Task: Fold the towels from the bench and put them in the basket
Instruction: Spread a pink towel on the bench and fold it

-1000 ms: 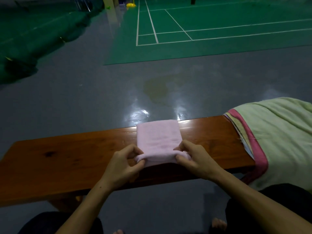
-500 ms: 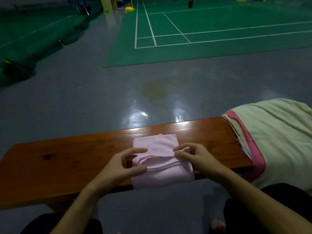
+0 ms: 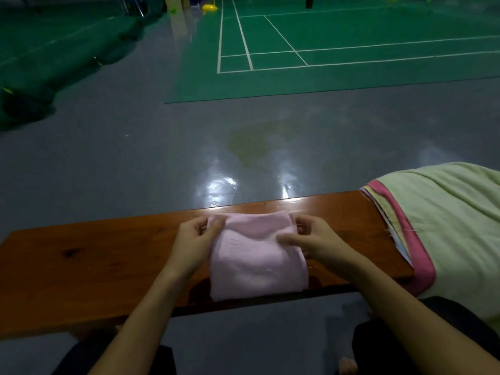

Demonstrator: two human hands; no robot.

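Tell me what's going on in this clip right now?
A person is folding a small pink towel on a wooden bench. The left hand and right hand each pinch a far corner. More towels lie piled at the bench's right end. No basket is in view.

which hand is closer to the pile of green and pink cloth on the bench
Right. The right hand holds the pink towel's edge facing the cloth pile; the left hand holds the far edge.
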